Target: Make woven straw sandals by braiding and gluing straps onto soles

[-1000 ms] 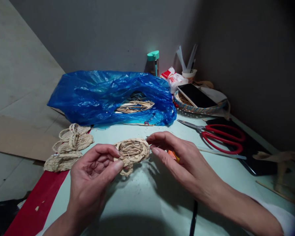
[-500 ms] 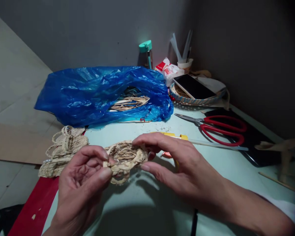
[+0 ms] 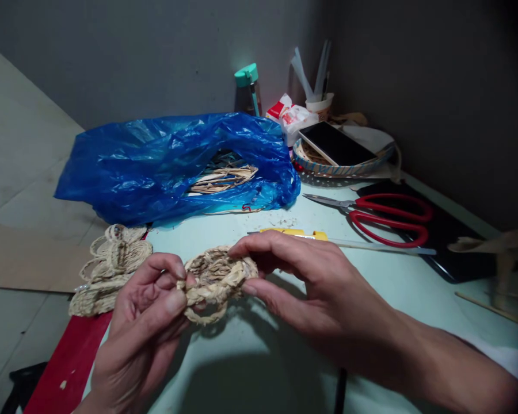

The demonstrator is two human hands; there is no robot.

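Between my hands is a small, oval braided straw piece (image 3: 218, 287) with a hollow middle and a loop hanging from its near edge. My left hand (image 3: 149, 310) pinches its left end between thumb and fingers. At its right end, my right hand (image 3: 302, 282) has its fingers on the far rim and its thumb at the near side. Some of those fingertips are hidden behind the straw. Just behind the right hand lies a yellow tool (image 3: 319, 235), mostly covered, with a translucent stick (image 3: 384, 248) at its back, like a glue gun.
Another looped straw piece (image 3: 112, 270) lies at left on red material (image 3: 69, 356). A blue plastic bag (image 3: 125, 167) holding straw strips (image 3: 224, 179) is behind. Red-handled scissors (image 3: 391, 221), a black flat object (image 3: 461, 259), a phone (image 3: 339, 144) on a basket (image 3: 349, 169) and a bottle (image 3: 247, 92) stand around.
My view has shifted slightly. Both hands keep hold of the straw piece, which has turned a little so its loop shows more openly below.
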